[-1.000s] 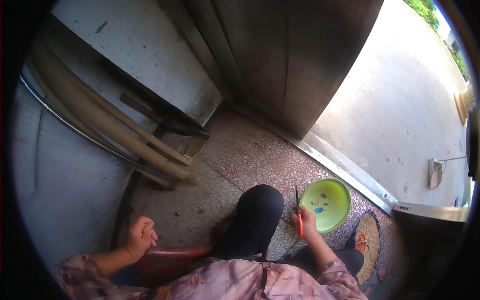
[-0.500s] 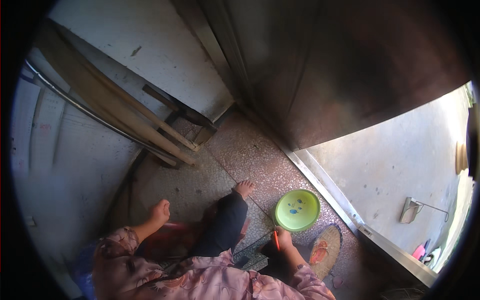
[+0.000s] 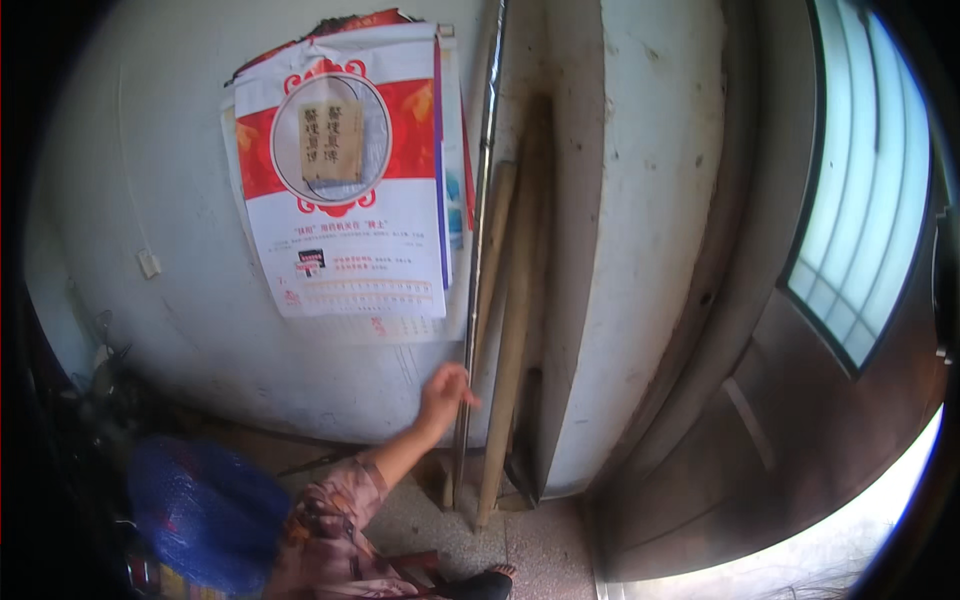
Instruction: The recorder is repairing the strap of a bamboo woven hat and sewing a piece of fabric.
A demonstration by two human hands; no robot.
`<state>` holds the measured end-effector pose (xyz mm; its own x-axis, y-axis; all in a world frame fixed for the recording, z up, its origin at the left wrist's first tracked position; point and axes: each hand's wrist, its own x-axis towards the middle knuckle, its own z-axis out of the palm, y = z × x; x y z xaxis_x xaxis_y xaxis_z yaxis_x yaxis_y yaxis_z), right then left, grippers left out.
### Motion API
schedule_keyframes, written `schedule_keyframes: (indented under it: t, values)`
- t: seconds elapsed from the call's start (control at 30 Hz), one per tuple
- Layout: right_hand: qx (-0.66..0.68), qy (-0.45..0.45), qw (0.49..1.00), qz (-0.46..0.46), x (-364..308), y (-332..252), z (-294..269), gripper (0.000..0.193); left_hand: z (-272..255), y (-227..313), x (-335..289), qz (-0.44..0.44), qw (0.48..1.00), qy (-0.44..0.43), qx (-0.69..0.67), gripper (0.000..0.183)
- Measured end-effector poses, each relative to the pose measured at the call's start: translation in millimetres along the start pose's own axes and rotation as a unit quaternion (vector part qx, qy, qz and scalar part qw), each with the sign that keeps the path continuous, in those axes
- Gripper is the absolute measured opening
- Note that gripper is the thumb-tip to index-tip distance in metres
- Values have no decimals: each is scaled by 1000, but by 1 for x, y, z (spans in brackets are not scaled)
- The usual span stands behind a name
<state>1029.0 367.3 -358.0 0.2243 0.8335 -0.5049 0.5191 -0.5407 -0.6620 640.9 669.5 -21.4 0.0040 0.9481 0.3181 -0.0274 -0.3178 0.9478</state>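
Observation:
My left hand (image 3: 442,400) is raised at the lower middle, its forearm in a patterned pinkish sleeve. The fingers are loosely bent and partly apart, with nothing visible between them. They overlap a shiny metal pole (image 3: 484,170) that leans upright by the wall; whether they touch it cannot be told. Just right of the hand stand brown wooden poles (image 3: 515,330), also propped in the corner. My right hand is out of view.
A red and white wall calendar (image 3: 350,240) hangs on the pale wall. At lower left is a blue plastic-looking seat or bag (image 3: 205,510). A dark door (image 3: 690,480) with a barred window (image 3: 860,190) stands at right. My bare foot (image 3: 505,571) rests on the speckled floor.
My view has swung up and left to the wall. The right hand with its orange-red stick-like thing and the green bowl have left the picture. The left hand's fingers have loosened from a closed shape.

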Motion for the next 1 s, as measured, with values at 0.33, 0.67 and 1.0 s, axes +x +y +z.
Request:
schedule_keyframes:
  t: [0.33,0.67,1.0]
  values:
    - [-30,23,993,-114,96,-208,-62,32,-133,452,310,312,907,283,0,16]
    - [-28,35,990,-130,138,-280,-76,34,-189,508,415,243,912,310,-119,27]
    - [-51,18,990,-132,165,-297,-87,36,-218,510,473,227,945,175,-158,20]
